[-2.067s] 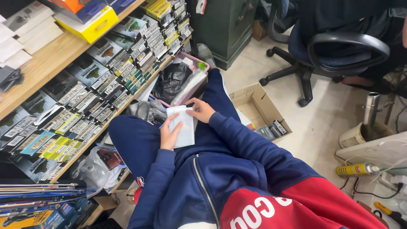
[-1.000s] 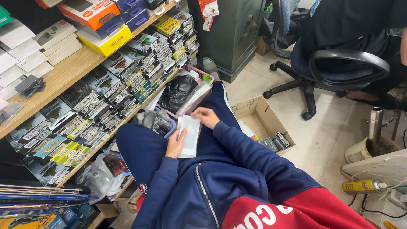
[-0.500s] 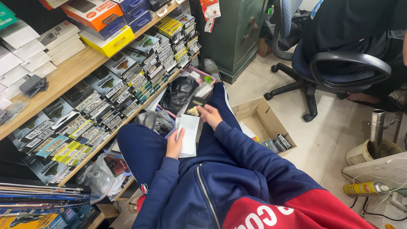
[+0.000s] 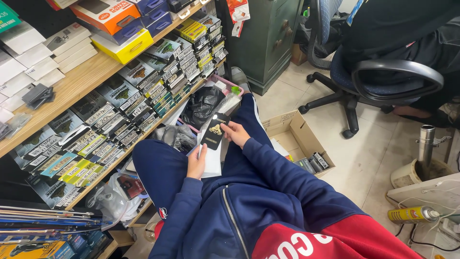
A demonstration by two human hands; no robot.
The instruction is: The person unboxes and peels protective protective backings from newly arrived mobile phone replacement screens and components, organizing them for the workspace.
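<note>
Near the middle of the frame, the person sits with both legs in dark blue trousers stretched toward a low wooden shelf. The right hand holds a small black card with a gold emblem, its fingers closed on the card's right edge, so the card stands tilted just above the lap. The left hand lies just below it, fingers curled around the left edge of a white packet that rests on the left thigh; the black card overlaps the packet's upper end. Just above the hands, a crumpled black plastic bag sits in a pink-rimmed tray on the floor. To the left, rows of small boxed packs stand packed along the shelf's lower tier, with a yellow box and an orange box on the top board in the upper left of the frame. To the right of the legs, an open cardboard box lies on the tiled floor with a few small dark items inside. In the upper right stands a black office chair, and at the lower right edge a yellow spray can lies on its side.
</note>
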